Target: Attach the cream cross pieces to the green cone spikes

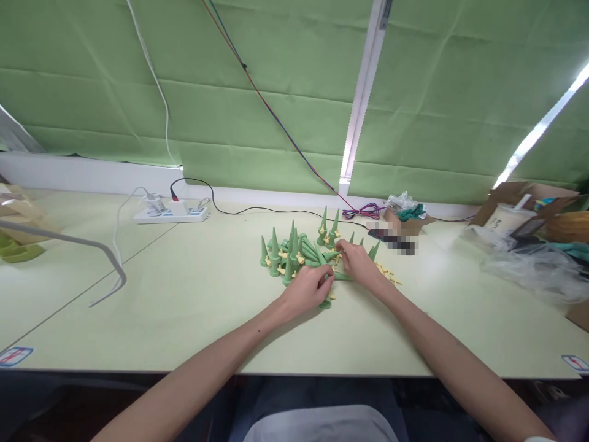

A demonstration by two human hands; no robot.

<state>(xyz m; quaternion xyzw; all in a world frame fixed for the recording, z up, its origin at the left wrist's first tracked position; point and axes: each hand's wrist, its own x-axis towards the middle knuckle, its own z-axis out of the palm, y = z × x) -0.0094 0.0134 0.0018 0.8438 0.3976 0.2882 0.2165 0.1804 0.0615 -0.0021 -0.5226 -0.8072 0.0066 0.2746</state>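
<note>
Several green plastic cone spikes fitted with small yellow valves stand upright on the table, among them a tall green spike point(275, 253). Loose green spikes point(313, 250) lie heaped behind my hands. My left hand point(309, 286) is closed around a green spike point(324, 304), whose wide end shows below the fingers with a yellow valve beside it. To its right, my right hand point(358, 263) pinches with thumb and forefinger over the heap; whatever is between those fingertips is too small to make out. Loose yellow valves point(389, 274) lie scattered beyond my right wrist.
A white power strip point(172, 212) sits at the back left, its black cable running along the wall. Behind the spikes are a bundled cord point(363, 211) and a small open carton point(407, 224). At right stand a drink cup point(508, 219) and crumpled plastic bags point(536, 270).
</note>
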